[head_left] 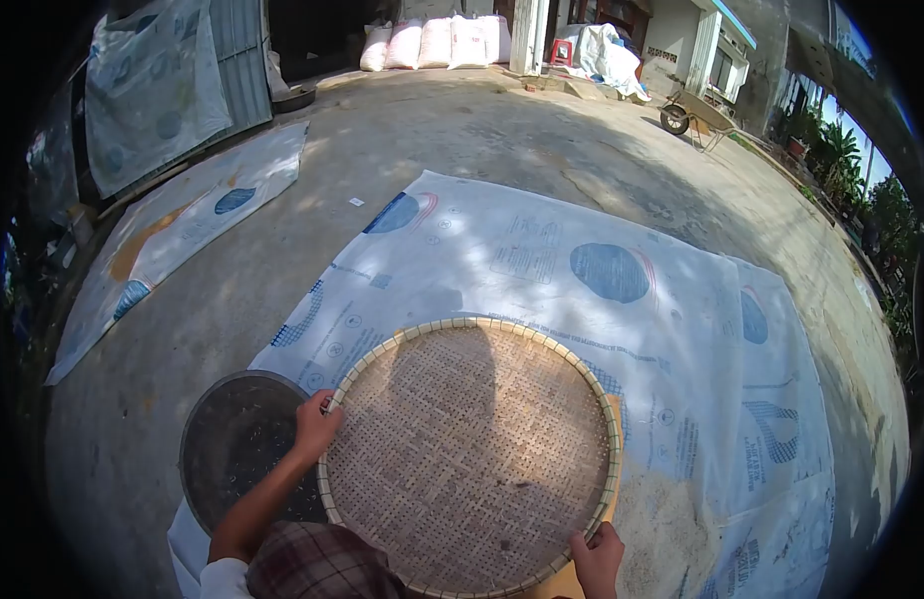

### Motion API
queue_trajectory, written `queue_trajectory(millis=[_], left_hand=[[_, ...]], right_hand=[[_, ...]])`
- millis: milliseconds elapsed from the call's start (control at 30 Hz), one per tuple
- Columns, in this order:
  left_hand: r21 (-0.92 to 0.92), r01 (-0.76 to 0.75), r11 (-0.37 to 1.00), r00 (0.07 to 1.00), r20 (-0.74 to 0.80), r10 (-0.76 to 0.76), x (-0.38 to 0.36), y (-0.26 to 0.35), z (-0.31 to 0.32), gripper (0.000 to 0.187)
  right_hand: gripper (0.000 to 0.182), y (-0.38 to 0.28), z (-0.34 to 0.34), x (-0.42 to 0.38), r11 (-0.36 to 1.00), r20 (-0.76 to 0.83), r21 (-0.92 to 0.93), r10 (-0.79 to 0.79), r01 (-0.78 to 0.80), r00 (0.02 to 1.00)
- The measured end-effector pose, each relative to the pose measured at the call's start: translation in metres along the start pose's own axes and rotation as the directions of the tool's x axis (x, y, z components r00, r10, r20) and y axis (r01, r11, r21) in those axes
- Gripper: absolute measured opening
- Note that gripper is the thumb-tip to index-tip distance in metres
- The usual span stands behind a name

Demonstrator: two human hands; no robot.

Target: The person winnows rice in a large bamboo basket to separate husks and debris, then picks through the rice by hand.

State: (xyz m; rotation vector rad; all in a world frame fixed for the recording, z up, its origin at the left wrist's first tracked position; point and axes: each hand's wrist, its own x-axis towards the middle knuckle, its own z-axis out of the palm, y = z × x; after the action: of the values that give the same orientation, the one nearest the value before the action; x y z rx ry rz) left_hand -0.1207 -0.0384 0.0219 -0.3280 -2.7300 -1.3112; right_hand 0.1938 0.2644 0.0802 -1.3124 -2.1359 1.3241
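A large round woven bamboo winnowing tray is in front of me, its pale rim bound at short intervals. My left hand is closed on the rim at the left side. At the lower right, my right hand grips the rim as well. A few small dark bits lie on the weave, and a shadow falls across its upper part. Left of the tray, a dark round basin with pale specks inside is partly hidden by my left forearm.
Printed white plastic sheeting covers the ground beneath, with a patch of grain-like material at lower right. Another sheet lies at left. Farther off are several full sacks, a red stool and a wheelbarrow.
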Motion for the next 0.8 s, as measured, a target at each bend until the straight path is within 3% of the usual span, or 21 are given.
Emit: queue_trajectory(millis=[33, 67, 100, 200, 267, 300, 367, 400, 433, 467, 500, 567, 600, 633, 700, 767, 800], left_hand=[[-0.002, -0.009, 1.000, 1.000, -0.005, 0.009, -0.008, 0.010, 0.012, 0.023], [-0.093, -0.088, 0.992, 0.996, 0.009, 0.090, -0.021, 0.023, 0.027, 0.024], [-0.179, -0.158, 0.971, 0.986, 0.019, 0.164, -0.030, 0.027, 0.030, 0.025], [-0.269, 0.000, 0.963, 0.986, 0.163, 0.046, -0.037, 0.032, 0.021, 0.026], [-0.073, 0.060, 0.996, 0.985, 0.163, -0.047, -0.014, 0.003, 0.009, 0.026], [-0.071, 0.047, 0.996, 0.985, 0.167, -0.035, -0.013, 0.005, 0.009, 0.026], [-0.034, 0.043, 0.999, 0.999, -0.013, -0.043, -0.010, 0.011, -0.001, 0.026], [0.036, -0.078, 0.996, 0.996, -0.036, 0.080, -0.016, 0.024, 0.004, 0.029], [0.057, -0.083, 0.995, 0.996, -0.038, 0.085, -0.024, 0.039, 0.008, 0.029], [-0.041, -0.078, 0.996, 0.996, 0.036, 0.080, -0.033, 0.053, 0.012, 0.030], [-0.152, -0.062, 0.986, 0.990, 0.115, 0.080, -0.040, 0.061, 0.015, 0.030], [-0.175, -0.030, 0.984, 0.984, 0.166, 0.059, -0.028, 0.040, 0.009, 0.030], [-0.056, -0.066, 0.996, 0.994, 0.086, 0.071, -0.015, 0.010, 0.010, 0.029], [0.078, -0.092, 0.993, 0.996, -0.008, 0.093, -0.006, -0.005, 0.013, 0.027], [0.109, -0.127, 0.986, 0.990, -0.051, 0.133, -0.009, -0.011, 0.016, 0.028], [0.117, -0.214, 0.970, 0.973, -0.063, 0.222, -0.026, 0.008, 0.024, 0.029], [0.085, -0.269, 0.959, 0.960, -0.052, 0.274, -0.041, 0.025, 0.032, 0.030]], right_hand=[[0.026, 0.012, 0.004, 0.002, 1.000, -0.039, 0.026, -0.006, 0.007, 0.999], [0.025, 0.032, -0.009, 0.015, 0.997, -0.160, -0.079, 0.013, -0.026, 0.987], [0.025, 0.027, -0.012, 0.020, 0.997, -0.143, -0.081, 0.007, -0.019, 0.990], [0.023, 0.013, -0.042, 0.018, 0.983, -0.203, 0.168, 0.108, -0.074, 0.973], [0.019, 0.005, -0.014, 0.004, 0.992, 0.006, 0.059, -0.110, 0.109, 0.994], [0.019, 0.013, -0.009, 0.004, 0.992, -0.003, 0.068, -0.107, 0.107, 0.994], [0.016, 0.029, 0.009, 0.003, 0.996, 0.061, -0.025, 0.089, -0.087, 0.994], [0.013, 0.035, 0.001, 0.007, 0.993, -0.057, -0.119, 0.019, -0.025, 0.998], [0.014, 0.038, -0.011, 0.015, 0.998, -0.179, 0.025, 0.053, -0.049, 0.982], [0.014, 0.037, -0.016, 0.019, 0.985, -0.295, 0.163, 0.104, -0.058, 0.950], [0.014, 0.031, -0.017, 0.017, 0.985, -0.296, 0.160, 0.108, -0.062, 0.949], [0.017, 0.016, -0.029, 0.014, 0.995, -0.152, 0.090, -0.032, 0.047, 0.988], [0.018, -0.003, -0.015, 0.003, 0.979, -0.097, -0.147, -0.159, 0.144, 0.983], [0.018, -0.006, -0.006, -0.003, 0.976, -0.113, -0.152, -0.171, 0.153, 0.979], [0.019, 0.000, 0.017, -0.011, 0.996, 0.063, -0.068, -0.059, 0.064, 0.996], [0.022, 0.028, 0.003, 0.008, 0.970, -0.138, -0.240, -0.056, 0.022, 0.989], [0.022, 0.029, 0.008, 0.010, 0.973, -0.117, -0.228, -0.052, 0.024, 0.992]])
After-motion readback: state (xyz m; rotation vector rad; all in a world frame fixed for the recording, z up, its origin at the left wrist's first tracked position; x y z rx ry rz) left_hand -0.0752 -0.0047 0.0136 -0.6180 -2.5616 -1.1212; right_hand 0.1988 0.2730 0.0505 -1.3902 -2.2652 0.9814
